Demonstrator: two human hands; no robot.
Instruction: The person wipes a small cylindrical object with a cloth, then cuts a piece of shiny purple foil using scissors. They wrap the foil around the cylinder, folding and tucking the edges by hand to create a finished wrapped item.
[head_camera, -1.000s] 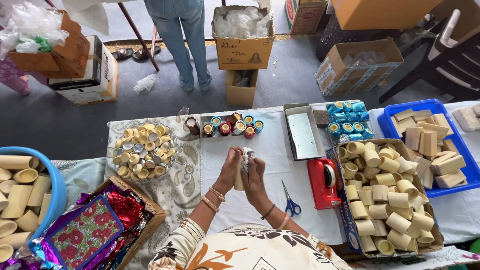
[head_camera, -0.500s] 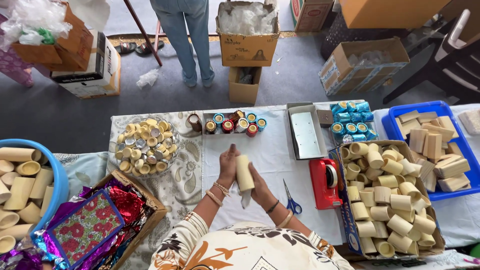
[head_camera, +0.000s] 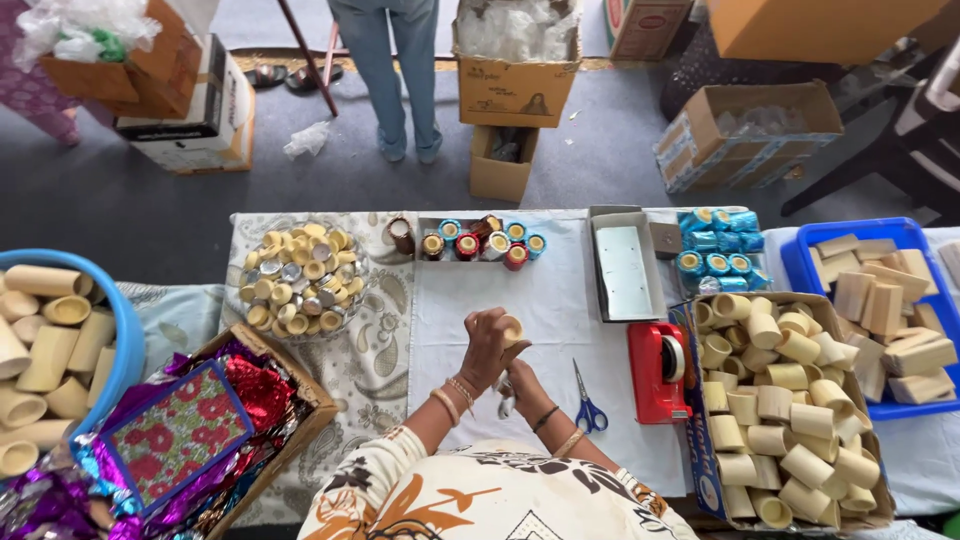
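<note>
Left hand (head_camera: 485, 350) fingers wrap a cream tube (head_camera: 512, 330), open end up, while right hand (head_camera: 518, 385) pinches something beneath it, unclear what, over the worktop (head_camera: 560, 290), scissors (head_camera: 587, 405) just beside.

Blue-handled scissors (head_camera: 587, 408) lie just left of the red tape dispenser (head_camera: 657, 371), a blue tray (head_camera: 812, 268) well right of it.

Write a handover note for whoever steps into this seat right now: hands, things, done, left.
Left hand grips a cream tube upright, open end up. Right hand sits just below it with something silvery at its fingers; what it is cannot be told.
Scissors and red tape dispenser lie to the right on the white cloth.
Plain tubes fill the cardboard box at right.
Done: foil-wrapped pieces in the small tray.
Left: this tube is bare.
</note>
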